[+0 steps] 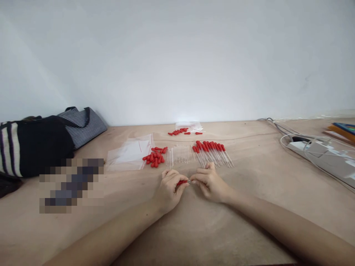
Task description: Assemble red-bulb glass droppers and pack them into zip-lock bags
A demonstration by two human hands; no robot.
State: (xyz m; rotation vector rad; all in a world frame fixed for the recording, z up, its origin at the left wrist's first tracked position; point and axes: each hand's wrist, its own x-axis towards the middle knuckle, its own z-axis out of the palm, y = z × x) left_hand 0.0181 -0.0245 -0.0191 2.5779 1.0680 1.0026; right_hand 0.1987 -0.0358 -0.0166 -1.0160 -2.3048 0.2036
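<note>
Near the middle of the table, my left hand (171, 187) pinches a red rubber bulb (181, 182). Facing it, my right hand (211, 184) is closed on a thin clear tube (189, 181), whose visible end meets the bulb between my fingertips; the rest of it is hidden by my hand. Beyond my left hand lies a pile of loose red bulbs (155, 159). Clear tubes without bulbs (179, 154) lie side by side to its right. Several tubes fitted with red bulbs (215, 153) form a row beyond my right hand.
Clear plastic bags (130, 152) lie left of the pile. More red bulbs (177, 132) and another bag (188, 126) are near the wall. Black and striped bags (41, 142) and a blurred dark object (73, 186) are left; a white power strip (324, 159) with cables is right.
</note>
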